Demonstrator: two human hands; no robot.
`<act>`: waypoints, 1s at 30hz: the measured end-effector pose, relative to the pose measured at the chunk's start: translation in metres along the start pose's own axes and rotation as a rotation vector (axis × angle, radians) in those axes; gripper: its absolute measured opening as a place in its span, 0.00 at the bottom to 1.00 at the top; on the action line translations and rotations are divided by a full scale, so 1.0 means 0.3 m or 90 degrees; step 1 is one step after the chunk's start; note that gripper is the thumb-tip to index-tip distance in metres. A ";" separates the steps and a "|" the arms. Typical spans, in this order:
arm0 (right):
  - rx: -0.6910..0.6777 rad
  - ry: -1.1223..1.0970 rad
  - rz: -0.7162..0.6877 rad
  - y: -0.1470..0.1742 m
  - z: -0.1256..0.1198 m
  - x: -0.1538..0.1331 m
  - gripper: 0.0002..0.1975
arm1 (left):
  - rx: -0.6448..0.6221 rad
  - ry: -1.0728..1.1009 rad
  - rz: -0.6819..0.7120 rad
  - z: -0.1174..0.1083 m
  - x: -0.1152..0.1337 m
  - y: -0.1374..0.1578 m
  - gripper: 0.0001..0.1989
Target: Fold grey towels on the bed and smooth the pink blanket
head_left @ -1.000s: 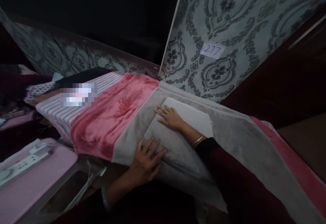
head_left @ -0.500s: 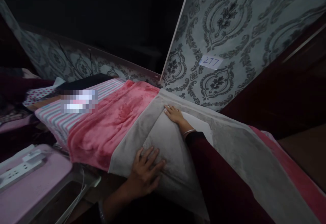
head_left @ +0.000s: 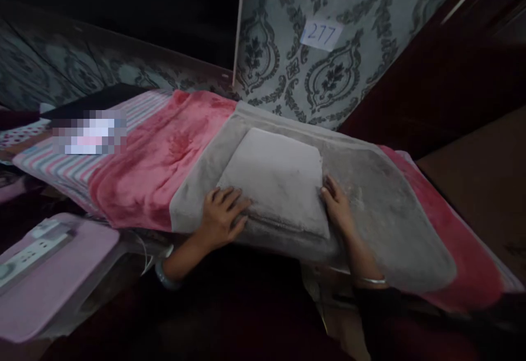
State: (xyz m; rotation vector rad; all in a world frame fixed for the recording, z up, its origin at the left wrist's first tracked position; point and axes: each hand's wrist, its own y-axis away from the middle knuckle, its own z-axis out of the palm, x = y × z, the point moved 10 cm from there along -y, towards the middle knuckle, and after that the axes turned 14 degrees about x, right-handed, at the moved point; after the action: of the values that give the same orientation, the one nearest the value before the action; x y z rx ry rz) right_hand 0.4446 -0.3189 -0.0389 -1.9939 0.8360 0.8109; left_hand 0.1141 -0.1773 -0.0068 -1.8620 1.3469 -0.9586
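Left grip [head_left: 222,217]: fingers spread, laid over the near left corner of the folded pale cloth [head_left: 273,175].
Right grip [head_left: 338,206]: thumb and fingers curved together at the cloth's right edge; cannot tell whether they pinch it.
Folded pale cloth: flat, on the grey plush cover [head_left: 382,202], between both hands; right edge fuzzy, near edge shows a dark fold line.
Room about it: a grey band lies between its far edge and the wall; a wider grey stretch extends right of the right hand; the near grey margin is narrow and drops toward the body.
Surface: pink blanket [head_left: 176,139] adjoins the grey on the left, then a striped cloth [head_left: 61,161] with a pixelated patch over it; pink shows again at the right end. Support beneath hidden.
Wall: patterned wallpaper [head_left: 337,76], dark screen [head_left: 135,16] upper left, dark red panel [head_left: 394,92] right. Light dim.
Left foreground: pink stand [head_left: 78,273] bearing a power strip [head_left: 35,257].
Counts: hands 2, bracelets 2 (one per wrist), folded pale cloth 1, power strip 1, screen 1, paper label [head_left: 322,33] 1, reading "277".
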 end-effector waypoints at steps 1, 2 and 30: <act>0.026 -0.067 0.062 0.045 -0.042 0.035 0.36 | 0.003 0.016 -0.017 -0.001 -0.018 -0.020 0.15; 0.039 -0.127 0.120 0.091 -0.065 0.061 0.36 | 0.007 0.027 -0.054 -0.002 -0.050 -0.039 0.15; -0.091 -0.184 0.208 0.331 -0.051 -0.084 0.37 | -0.141 -0.030 -0.394 0.043 -0.333 -0.103 0.26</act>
State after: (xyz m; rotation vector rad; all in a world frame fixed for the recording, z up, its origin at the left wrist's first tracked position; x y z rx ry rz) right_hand 0.3560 -0.3703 -0.0546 -1.8231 0.9643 1.3453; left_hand 0.1194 -0.0720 -0.0070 -2.5311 0.8789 -1.0782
